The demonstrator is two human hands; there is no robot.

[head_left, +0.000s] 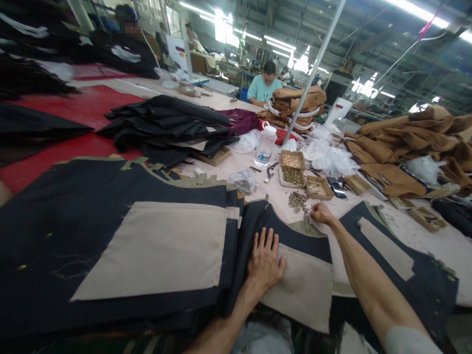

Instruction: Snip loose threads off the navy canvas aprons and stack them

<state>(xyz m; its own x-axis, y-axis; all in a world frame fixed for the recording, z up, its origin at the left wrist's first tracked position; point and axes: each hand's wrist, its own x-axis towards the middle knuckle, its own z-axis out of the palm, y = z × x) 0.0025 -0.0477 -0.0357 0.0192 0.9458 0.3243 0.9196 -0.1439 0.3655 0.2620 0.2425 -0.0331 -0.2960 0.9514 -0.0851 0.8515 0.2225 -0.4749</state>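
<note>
The dark panel (304,243) looks soft, best gripped edgewise: left hand (266,264) splayed flat, right hand (321,214) curled, its grip unclear!

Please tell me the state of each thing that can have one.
Left hand: spread, palm down on the fabric piece.
Right hand: curled, grip unclear.
Clear bottle: upright, capped.
Three small boxes: open, metal parts inside.
Loose metal pieces: heaped.
Phone: lying flat.
</note>
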